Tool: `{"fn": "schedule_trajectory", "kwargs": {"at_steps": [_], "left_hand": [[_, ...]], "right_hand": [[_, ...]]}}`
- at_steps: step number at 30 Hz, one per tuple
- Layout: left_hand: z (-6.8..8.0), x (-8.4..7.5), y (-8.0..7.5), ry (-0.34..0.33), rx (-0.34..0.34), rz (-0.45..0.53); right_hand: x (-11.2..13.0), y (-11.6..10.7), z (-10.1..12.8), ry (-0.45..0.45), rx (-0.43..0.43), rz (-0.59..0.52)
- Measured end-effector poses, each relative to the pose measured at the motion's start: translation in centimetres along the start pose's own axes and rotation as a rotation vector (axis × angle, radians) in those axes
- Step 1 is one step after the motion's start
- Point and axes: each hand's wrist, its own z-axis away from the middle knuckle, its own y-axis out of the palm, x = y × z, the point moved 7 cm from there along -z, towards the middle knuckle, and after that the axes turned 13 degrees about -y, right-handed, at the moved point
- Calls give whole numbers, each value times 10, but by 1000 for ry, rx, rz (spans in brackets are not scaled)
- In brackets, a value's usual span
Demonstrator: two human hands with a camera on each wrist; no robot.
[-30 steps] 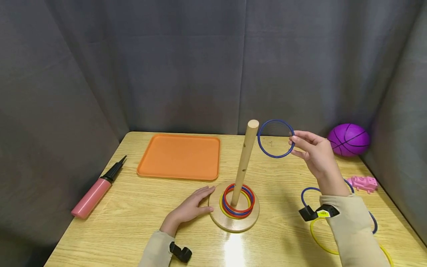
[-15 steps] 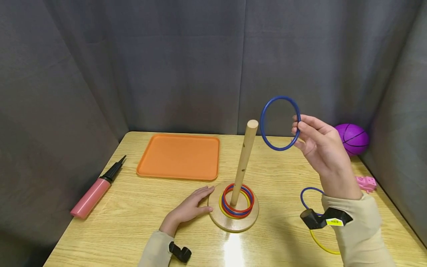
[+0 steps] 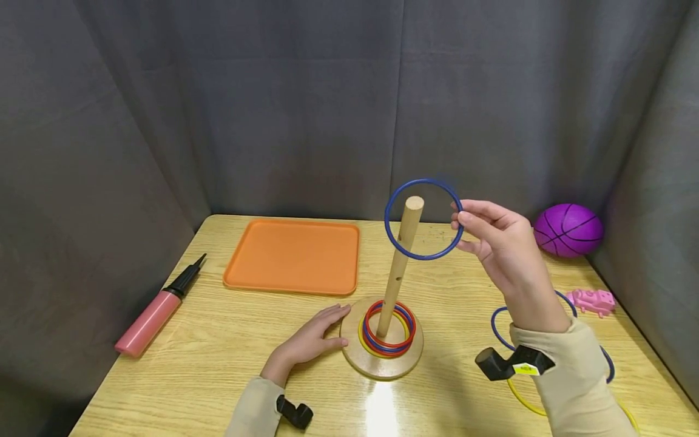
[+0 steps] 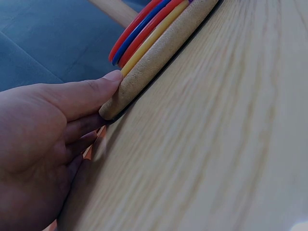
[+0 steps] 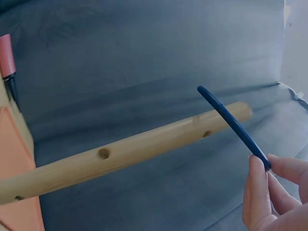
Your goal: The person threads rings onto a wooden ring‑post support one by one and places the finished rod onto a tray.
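A pink hand pump with a black nozzle (image 3: pixel 157 311) lies at the left edge of the pale wooden table (image 3: pixel 229 358), and a flat orange plastic tray (image 3: pixel 293 256) sits behind it. The left hand (image 3: pixel 311 341) rests flat on the table, fingers straight, fingertips (image 4: pixel 111 77) touching the round wooden base (image 3: pixel 382 358). Red, blue and yellow rings (image 3: pixel 389 329) are stacked on that base around the upright wooden peg (image 3: pixel 401 264). The right hand (image 3: pixel 505 252) pinches a thin blue plastic ring (image 3: pixel 423 219) at its right edge, holding it in the air at the top of the peg. Behind the right sleeve, loose blue and yellow rings (image 3: pixel 499 321) lie on the table, a small pink toy (image 3: pixel 592 300) beside them and a purple ball (image 3: pixel 568 229) in the far right corner.
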Motion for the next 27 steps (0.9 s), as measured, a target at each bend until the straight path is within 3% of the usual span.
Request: {"fn": "schedule_trajectory", "kwargs": {"at_steps": [22,27], "left_hand": [[0,-2,-1,11,-9,-6],[0,-1,0,8,-9,-1]], "right_hand": [[-61,-19,32,281,82,211],[-80,-31,40,351,105,313]]}}
